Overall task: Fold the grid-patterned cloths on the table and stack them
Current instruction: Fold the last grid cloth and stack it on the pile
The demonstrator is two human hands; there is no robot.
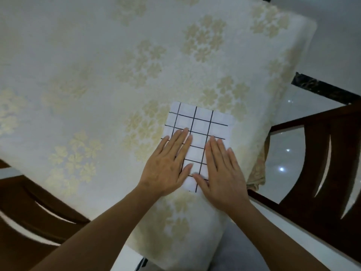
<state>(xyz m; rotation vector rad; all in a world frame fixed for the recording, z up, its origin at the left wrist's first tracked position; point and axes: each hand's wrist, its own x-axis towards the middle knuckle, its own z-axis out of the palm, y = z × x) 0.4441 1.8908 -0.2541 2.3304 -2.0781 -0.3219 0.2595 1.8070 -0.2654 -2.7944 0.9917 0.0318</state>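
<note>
A white cloth with a black grid lies folded into a narrow rectangle near the table's right edge. My left hand lies flat on its left side with the fingers straight. My right hand presses flat on its right side, fingers straight as well. The thumbs nearly meet over the near end of the cloth. Whether more than one cloth lies in the pile cannot be told from here.
The table wears a cream cover with pale gold flower prints. A dark wooden chair stands at the right, another dark wooden chair at the lower left. Glossy white floor shows beyond the right edge.
</note>
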